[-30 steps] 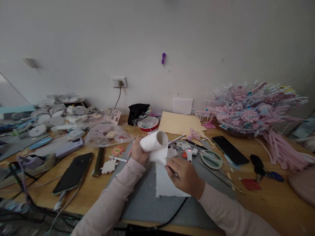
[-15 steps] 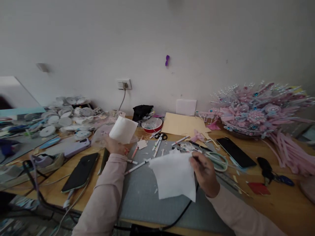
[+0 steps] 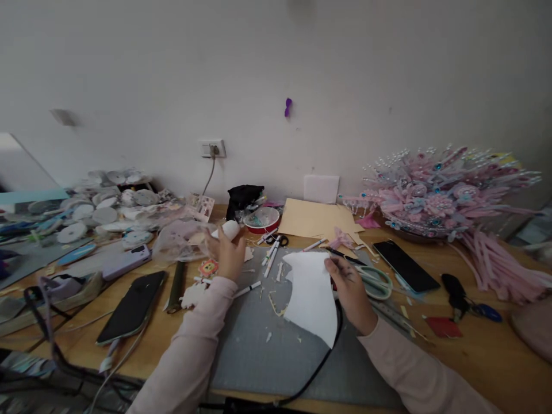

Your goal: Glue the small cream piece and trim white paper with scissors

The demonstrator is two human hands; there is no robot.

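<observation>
My left hand (image 3: 230,259) is closed around a small white roll (image 3: 231,230), whose rounded end shows above the fingers. The roll is over the far left part of the grey cutting mat (image 3: 250,362). My right hand (image 3: 350,290) pinches the upper right corner of a white sheet (image 3: 311,299). This sheet has curved, uneven edges and hangs over the middle of the mat. Beyond it lie white marker pens (image 3: 272,257) and small paper scraps. Close to my right hand are green-handled scissors (image 3: 379,282).
Two dark phones, one at left (image 3: 133,305) and one at right (image 3: 406,264), lie on the wooden table. A red-rimmed bowl (image 3: 261,221) and yellow card (image 3: 319,218) stand near the wall. At right sits a pink beaded headdress (image 3: 440,198). A black cable (image 3: 321,359) crosses the mat's front.
My left hand has turned the roll so its end shows and has moved right. The white sheet, still in my right hand, now hangs narrower and uncovers scraps on the mat. The view has shifted slightly.
</observation>
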